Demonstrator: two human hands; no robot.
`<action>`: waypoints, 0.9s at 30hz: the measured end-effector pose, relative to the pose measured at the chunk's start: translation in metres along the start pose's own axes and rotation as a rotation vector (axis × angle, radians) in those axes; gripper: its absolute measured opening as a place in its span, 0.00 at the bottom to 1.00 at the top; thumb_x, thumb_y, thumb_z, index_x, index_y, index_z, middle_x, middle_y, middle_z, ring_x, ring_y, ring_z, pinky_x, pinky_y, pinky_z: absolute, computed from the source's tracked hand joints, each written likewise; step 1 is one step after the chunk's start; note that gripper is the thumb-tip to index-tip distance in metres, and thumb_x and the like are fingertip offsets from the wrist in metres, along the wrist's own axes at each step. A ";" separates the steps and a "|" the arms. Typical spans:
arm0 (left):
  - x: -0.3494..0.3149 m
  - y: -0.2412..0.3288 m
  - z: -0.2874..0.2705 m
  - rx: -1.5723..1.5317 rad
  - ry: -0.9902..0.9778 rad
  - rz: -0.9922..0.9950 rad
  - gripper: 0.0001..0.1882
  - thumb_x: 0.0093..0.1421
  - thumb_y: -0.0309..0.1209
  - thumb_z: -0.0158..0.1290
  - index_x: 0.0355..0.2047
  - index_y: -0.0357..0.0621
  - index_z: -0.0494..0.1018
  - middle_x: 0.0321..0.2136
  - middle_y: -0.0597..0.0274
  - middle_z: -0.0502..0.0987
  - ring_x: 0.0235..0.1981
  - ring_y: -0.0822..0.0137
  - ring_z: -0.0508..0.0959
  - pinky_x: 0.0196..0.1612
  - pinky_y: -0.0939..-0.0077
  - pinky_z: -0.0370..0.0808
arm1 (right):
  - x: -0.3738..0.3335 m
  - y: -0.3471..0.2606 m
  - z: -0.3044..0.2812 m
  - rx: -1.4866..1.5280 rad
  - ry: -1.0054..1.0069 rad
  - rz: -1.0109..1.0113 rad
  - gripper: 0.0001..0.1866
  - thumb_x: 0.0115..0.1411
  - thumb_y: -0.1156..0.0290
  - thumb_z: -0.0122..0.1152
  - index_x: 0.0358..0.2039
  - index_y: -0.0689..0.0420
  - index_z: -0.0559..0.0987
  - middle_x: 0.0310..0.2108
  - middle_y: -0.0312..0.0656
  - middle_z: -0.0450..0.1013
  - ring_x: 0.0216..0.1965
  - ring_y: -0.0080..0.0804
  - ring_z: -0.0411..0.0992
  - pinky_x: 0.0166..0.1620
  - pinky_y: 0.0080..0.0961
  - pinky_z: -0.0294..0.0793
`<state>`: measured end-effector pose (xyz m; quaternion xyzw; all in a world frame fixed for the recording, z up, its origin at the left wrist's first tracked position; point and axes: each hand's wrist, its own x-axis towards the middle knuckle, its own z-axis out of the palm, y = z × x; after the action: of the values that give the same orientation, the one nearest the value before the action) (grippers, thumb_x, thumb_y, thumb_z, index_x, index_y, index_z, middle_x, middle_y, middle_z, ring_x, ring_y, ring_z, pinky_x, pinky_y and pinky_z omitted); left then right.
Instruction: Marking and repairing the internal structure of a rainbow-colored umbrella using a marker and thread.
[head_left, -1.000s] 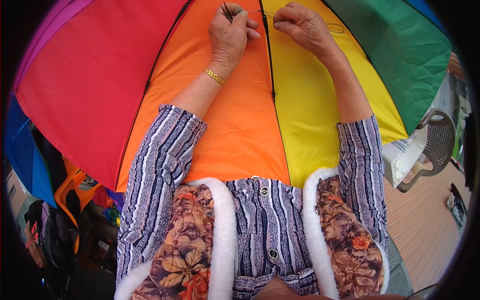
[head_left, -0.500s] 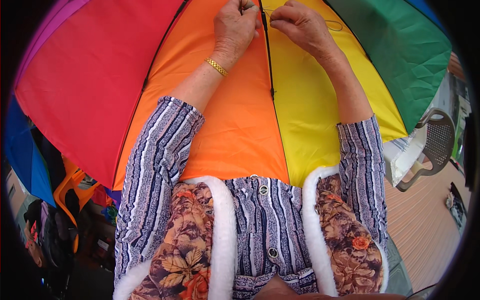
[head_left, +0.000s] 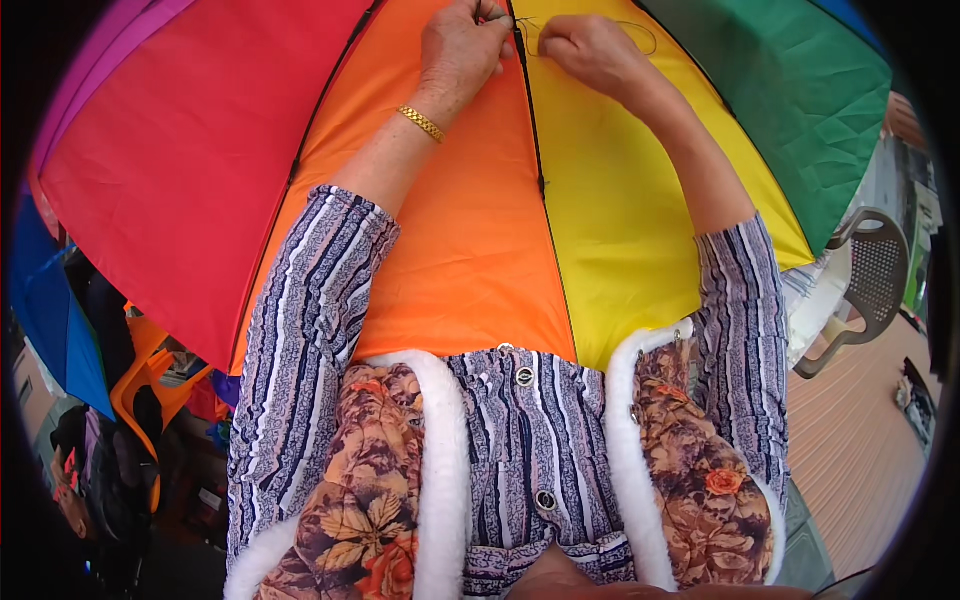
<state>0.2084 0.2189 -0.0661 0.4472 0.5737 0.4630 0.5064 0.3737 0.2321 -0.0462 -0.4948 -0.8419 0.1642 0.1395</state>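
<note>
I'm watching remotely, left hand (head_left: 455, 50) curling fingers (head_left: 497, 31) round a slim dark tool (head_left: 482, 15), right hand (head_left: 590, 50) tightly pinching fine looped thread (head_left: 655, 42); smooth umbrella cloth (head_left: 465, 265) spreading beneath.

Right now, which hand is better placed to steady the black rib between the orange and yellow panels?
Likely left: the left hand is nearer the black rib, while the right hand sits apart from it, over the yellow panel.
</note>
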 end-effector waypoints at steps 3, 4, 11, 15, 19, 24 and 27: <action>-0.003 0.003 -0.010 -0.067 0.033 0.025 0.04 0.58 0.25 0.50 0.26 0.42 0.68 0.16 0.66 0.71 0.13 0.76 0.70 0.13 0.82 0.65 | -0.003 -0.020 -0.002 -0.060 0.114 -0.108 0.08 0.53 0.73 0.55 0.34 0.60 0.76 0.32 0.46 0.74 0.33 0.41 0.73 0.35 0.33 0.71; -0.004 0.003 -0.014 -0.067 0.037 0.025 0.04 0.58 0.25 0.50 0.26 0.42 0.68 0.16 0.66 0.71 0.13 0.76 0.70 0.13 0.82 0.65 | -0.001 -0.031 -0.004 -0.175 0.275 -0.245 0.08 0.53 0.74 0.54 0.34 0.61 0.76 0.32 0.46 0.74 0.32 0.40 0.72 0.33 0.33 0.70; -0.003 0.004 -0.018 -0.021 0.008 0.038 0.04 0.58 0.26 0.51 0.26 0.42 0.68 0.15 0.66 0.71 0.11 0.76 0.68 0.12 0.82 0.64 | 0.022 -0.037 0.002 -0.081 0.432 -0.310 0.04 0.50 0.78 0.52 0.20 0.61 0.72 0.28 0.48 0.69 0.32 0.48 0.70 0.32 0.39 0.68; 0.002 -0.002 -0.019 0.005 -0.028 0.031 0.04 0.57 0.26 0.52 0.27 0.42 0.69 0.18 0.66 0.72 0.15 0.75 0.71 0.15 0.79 0.67 | 0.012 -0.004 -0.014 0.221 0.561 -0.346 0.02 0.49 0.78 0.52 0.22 0.59 0.74 0.30 0.47 0.71 0.32 0.46 0.71 0.33 0.36 0.69; -0.009 0.013 -0.031 0.078 0.051 0.101 0.08 0.58 0.29 0.51 0.35 0.38 0.66 0.19 0.64 0.74 0.12 0.76 0.70 0.17 0.80 0.69 | -0.028 0.030 -0.075 0.626 0.535 0.166 0.02 0.53 0.76 0.57 0.28 0.58 0.76 0.23 0.38 0.70 0.25 0.29 0.71 0.29 0.24 0.70; -0.001 -0.001 0.003 0.107 0.088 0.531 0.12 0.56 0.33 0.54 0.35 0.37 0.69 0.19 0.65 0.74 0.16 0.76 0.71 0.21 0.78 0.70 | -0.086 0.165 -0.149 2.238 0.780 -0.032 0.02 0.50 0.81 0.48 0.25 0.60 0.69 0.21 0.39 0.64 0.20 0.25 0.59 0.28 0.25 0.60; -0.011 0.004 0.011 0.289 0.135 0.457 0.04 0.55 0.27 0.54 0.29 0.41 0.70 0.22 0.63 0.72 0.24 0.71 0.74 0.23 0.74 0.70 | -0.096 0.131 -0.179 2.307 1.048 -0.121 0.07 0.50 0.79 0.42 0.17 0.55 0.63 0.13 0.33 0.54 0.16 0.26 0.55 0.26 0.24 0.59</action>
<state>0.2208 0.2093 -0.0604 0.6007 0.5506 0.5074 0.2804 0.5930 0.2322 0.0550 -0.0526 -0.0755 0.5782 0.8107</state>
